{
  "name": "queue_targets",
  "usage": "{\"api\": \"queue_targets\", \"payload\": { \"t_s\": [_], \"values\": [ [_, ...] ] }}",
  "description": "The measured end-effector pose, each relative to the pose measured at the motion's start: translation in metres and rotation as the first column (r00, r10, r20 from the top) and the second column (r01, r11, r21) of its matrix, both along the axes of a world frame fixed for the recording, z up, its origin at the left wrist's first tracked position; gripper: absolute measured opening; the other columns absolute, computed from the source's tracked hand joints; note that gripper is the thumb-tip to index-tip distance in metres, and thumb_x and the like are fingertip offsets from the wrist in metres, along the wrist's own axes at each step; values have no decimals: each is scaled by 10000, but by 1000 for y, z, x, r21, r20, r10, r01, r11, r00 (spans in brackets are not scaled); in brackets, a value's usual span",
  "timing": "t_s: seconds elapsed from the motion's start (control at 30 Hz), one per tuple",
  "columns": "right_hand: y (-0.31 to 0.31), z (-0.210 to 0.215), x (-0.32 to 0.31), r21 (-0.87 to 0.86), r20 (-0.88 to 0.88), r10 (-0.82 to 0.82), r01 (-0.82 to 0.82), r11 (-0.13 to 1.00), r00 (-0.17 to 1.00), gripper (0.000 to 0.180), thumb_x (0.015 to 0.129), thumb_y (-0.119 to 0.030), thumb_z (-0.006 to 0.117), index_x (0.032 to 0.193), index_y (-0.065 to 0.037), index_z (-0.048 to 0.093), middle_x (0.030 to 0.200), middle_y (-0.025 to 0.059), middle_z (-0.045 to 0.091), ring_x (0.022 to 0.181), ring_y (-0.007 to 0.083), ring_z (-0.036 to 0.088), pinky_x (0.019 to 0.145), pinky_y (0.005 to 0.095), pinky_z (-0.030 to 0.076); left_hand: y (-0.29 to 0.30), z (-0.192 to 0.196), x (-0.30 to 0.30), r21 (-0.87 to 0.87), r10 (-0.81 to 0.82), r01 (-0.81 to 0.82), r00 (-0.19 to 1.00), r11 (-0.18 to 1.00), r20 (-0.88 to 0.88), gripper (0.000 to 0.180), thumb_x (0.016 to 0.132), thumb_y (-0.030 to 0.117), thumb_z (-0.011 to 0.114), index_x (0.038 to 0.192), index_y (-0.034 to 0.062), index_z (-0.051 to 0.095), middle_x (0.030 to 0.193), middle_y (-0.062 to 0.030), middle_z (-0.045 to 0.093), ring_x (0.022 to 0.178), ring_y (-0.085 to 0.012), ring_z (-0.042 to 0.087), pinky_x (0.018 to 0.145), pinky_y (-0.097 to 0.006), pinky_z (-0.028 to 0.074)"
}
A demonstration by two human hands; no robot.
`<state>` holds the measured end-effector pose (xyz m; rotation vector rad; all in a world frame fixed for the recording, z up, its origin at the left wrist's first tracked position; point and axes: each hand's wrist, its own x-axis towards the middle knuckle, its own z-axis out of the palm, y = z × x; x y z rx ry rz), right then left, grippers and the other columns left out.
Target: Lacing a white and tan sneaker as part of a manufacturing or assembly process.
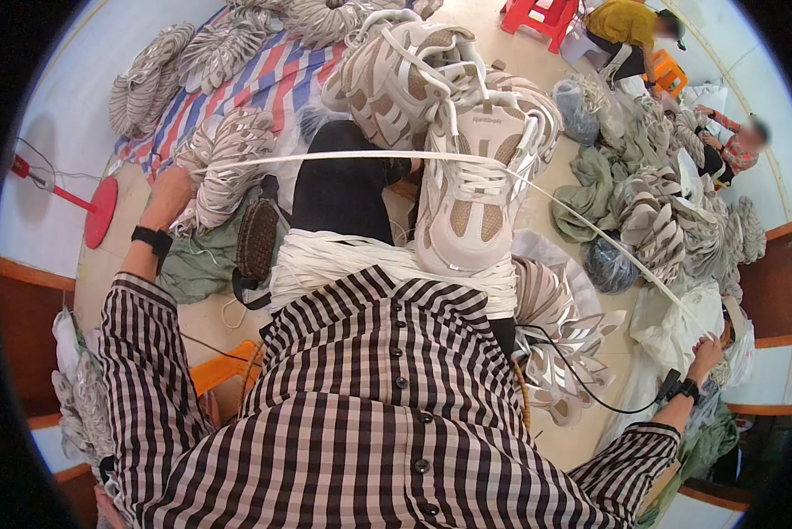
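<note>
A beige and white sneaker upper (471,212) lies on my lap, its toe pointing toward me. One white shoelace (352,155) passes through its eyelets, stretched out to both sides. Far out on the left, my left hand (171,194) is closed on one end, beside a bundle of stacked uppers (228,150); its fingers are partly hidden. My right hand (706,354), low on the right, pinches the other end near a white plastic bag (673,331). Loose white laces (347,256) lie across my thighs. More uppers (405,79) are piled just beyond the sneaker.
Bundled uppers (149,79) rest on a striped sheet (272,75) at the far left. A red stand base (101,212) is on the left floor. Two people (625,31) sit at the far right, near a red stool (541,19). Bundles and green cloth (585,194) crowd the right.
</note>
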<state>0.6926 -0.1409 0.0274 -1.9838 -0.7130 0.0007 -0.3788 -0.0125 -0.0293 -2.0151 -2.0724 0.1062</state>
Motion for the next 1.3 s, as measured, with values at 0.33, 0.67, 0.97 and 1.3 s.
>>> {"api": "queue_targets", "payload": {
  "t_s": [0.33, 0.67, 0.97, 1.3],
  "values": [
    [89, 25, -294, 136, -76, 692, -680, 721, 718, 202, 901, -111, 532, 1064, -1, 577, 898, 71, 657, 823, 141, 629, 700, 262, 512, -44, -81, -86, 60, 208, -220, 964, 974, 165, 143, 798, 90, 518, 742, -20, 589, 740, -248, 584, 760, -426, 577, 689, -473, 464],
    [166, 6, -481, 435, -150, 955, -850, 296, 256, 94, 923, -92, 563, 961, -7, 574, 825, 55, 659, 720, 93, 606, 674, 224, 479, -76, -85, -83, 89, 251, -283, 931, 955, 265, 140, 820, 79, 479, 819, -23, 574, 794, -273, 593, 809, -459, 568, 695, -518, 427],
    [166, -2, -487, 317, 2, 899, -853, 414, 437, 92, 923, -122, 571, 911, -31, 566, 719, 7, 592, 662, 62, 531, 599, 210, 423, -97, -111, -90, 139, 234, -281, 931, 950, 280, 141, 841, 68, 472, 838, -14, 587, 794, -268, 592, 786, -462, 558, 670, -520, 422],
    [170, -12, -481, 294, 35, 869, -836, 464, 494, 105, 927, -122, 565, 898, -23, 541, 711, 11, 592, 649, 65, 530, 581, 223, 424, -92, -109, -67, 236, 158, -266, 905, 935, 394, 133, 830, 70, 505, 918, 8, 583, 798, -249, 608, 793, -453, 567, 674, -517, 430]
  ]
}}
